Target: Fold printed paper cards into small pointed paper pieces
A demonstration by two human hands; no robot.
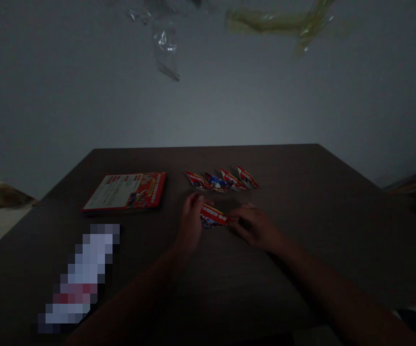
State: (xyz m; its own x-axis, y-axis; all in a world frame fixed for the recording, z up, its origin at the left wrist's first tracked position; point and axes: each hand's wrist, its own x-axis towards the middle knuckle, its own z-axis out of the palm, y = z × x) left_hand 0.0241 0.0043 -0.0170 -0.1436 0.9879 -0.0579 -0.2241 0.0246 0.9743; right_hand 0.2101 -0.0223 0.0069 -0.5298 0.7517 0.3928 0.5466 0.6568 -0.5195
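Between my hands, low over the dark table, is a red printed paper piece (214,216) with white lettering and a small picture. My left hand (191,216) grips its left edge, fingers curled round it. At the right corner my right hand (253,225) pinches the same paper between thumb and fingers. Just beyond, several folded paper pieces (232,179) stand in a row, mostly red with one blue among them. A stack of printed leaflets (125,192), red and white, lies to the left of my hands.
A pixelated, lit phone-like object (85,274) lies at the table's front left. The table (287,168) meets a pale wall (229,105) at its far edge. Yellowish tape (265,21) and a clear plastic scrap (165,48) cling to the wall.
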